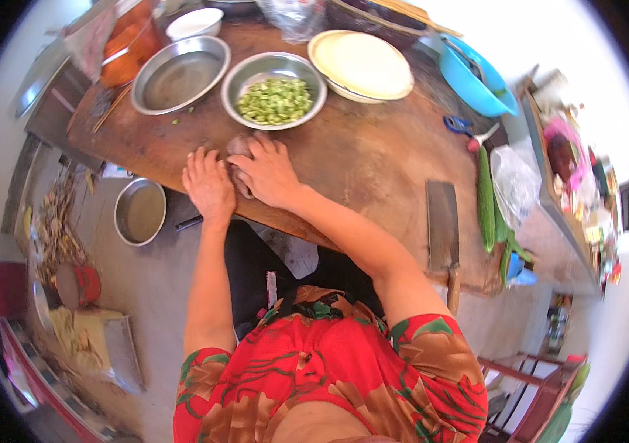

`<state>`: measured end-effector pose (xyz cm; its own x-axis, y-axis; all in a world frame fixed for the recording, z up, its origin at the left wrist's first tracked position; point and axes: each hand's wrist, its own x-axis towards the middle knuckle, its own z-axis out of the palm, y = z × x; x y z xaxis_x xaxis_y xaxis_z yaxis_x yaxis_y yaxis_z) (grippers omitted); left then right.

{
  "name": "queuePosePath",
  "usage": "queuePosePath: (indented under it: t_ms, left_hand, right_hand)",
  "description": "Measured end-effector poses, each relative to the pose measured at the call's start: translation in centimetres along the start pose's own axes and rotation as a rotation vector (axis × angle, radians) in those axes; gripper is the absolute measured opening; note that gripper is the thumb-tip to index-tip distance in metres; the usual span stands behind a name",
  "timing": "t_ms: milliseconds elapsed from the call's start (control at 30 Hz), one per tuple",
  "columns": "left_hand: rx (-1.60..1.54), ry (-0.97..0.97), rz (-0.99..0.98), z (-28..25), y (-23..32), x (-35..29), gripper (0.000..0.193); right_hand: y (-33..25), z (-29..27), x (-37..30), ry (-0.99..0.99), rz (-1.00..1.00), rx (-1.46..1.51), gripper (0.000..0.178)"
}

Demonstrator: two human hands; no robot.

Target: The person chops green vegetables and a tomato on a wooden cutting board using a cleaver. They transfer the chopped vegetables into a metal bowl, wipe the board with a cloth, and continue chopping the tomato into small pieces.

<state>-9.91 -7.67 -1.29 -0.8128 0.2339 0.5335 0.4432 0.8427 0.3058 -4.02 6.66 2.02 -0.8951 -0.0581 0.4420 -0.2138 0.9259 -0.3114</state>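
On the near left part of the brown wooden table (373, 166), my right hand (266, 173) presses down on what looks like a crumpled grey-brown rag (239, 145). Its fingers curve over the rag, and much of the rag is hidden beneath. My left hand (209, 184) lies flat against the rag's left side, fingers stretched out. Just beyond my hands is a metal bowl (229, 103) of chopped green vegetable pieces (276, 101). To its left stands a wide metal basin (141, 96). A cleaver (442, 221) rests on the right, its wooden handle over the near edge.
Green cucumbers (485, 199), a clear plastic bag (514, 181) and blue-handled scissors (457, 124) line the right edge. A pale round lid (362, 63) and a blue basin (469, 81) stand farther back. Below the left edge sits another metal basin (139, 212).
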Motion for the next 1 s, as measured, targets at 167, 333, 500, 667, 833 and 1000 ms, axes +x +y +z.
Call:
queuePosePath:
  t_ms: [167, 333, 500, 667, 833, 1000]
  left_hand:
    - [-0.002, -0.034, 0.014, -0.3, 0.2, 0.2, 0.031]
    - [0.016, -0.050, 0.026, -0.3, 0.2, 0.1, 0.033]
    - [0.016, -0.045, 0.035, -0.2, 0.3, -0.1, 0.033]
    - [0.029, -0.058, 0.034, -0.4, 0.0, 0.0, 0.033]
    - [0.025, -0.054, 0.022, -0.5, 0.4, 0.0, 0.033]
    - [0.024, -0.040, 0.013, -0.2, 0.6, 0.0, 0.033]
  right_hand:
    - [0.7, -1.3, -1.3, -0.033, -0.020, 0.020, 0.036]
    - [-0.8, -5.3, -8.6, -0.072, -0.038, 0.032, 0.037]
    - [-1.0, -10.1, -16.5, -0.113, 0.127, -0.065, 0.042]
    - [1.5, -13.9, -20.5, -0.123, 0.382, -0.236, 0.047]
    - [6.0, -16.1, -21.2, -0.084, 0.508, -0.256, 0.047]
    - [9.9, -14.5, -20.0, 0.033, 0.547, -0.239, 0.049]
